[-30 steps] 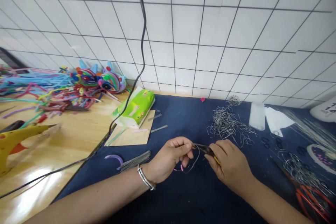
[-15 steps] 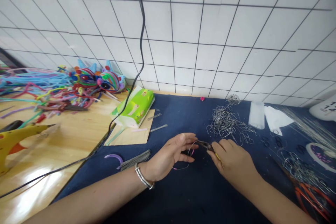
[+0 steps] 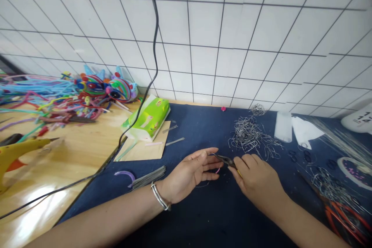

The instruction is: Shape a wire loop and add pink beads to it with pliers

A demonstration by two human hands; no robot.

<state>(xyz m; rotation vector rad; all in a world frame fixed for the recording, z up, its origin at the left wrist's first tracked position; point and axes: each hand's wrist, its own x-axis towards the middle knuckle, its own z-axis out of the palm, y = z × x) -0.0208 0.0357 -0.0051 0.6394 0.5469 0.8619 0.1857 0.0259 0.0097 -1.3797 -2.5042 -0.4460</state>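
My left hand [image 3: 193,170], a silver bangle at its wrist, pinches a thin wire between thumb and forefinger while its other fingers stay loosely extended. A small pink bead [image 3: 217,170] sits on the wire beside those fingertips; part of the wire loop is hidden behind the hand. In my right hand [image 3: 257,176] are small dark pliers [image 3: 227,160] with a yellow grip, its fingers closed round the handles. The plier jaws point left and meet the wire at the left fingertips. Whether they clamp it is too small to tell.
Cut wires [image 3: 149,177] and a purple curved piece [image 3: 124,176] lie left of my hands. Tangled wire [image 3: 247,133] is ahead, and orange-handled scissors [image 3: 345,217] rest at right. A black cable [image 3: 157,42] hangs past a green tissue pack [image 3: 152,118].
The left thumb has moved closer to the fingertips and the forefinger. The pink bead and wire loop have shifted slightly right. My right hand still grips the pliers in nearly the same place.
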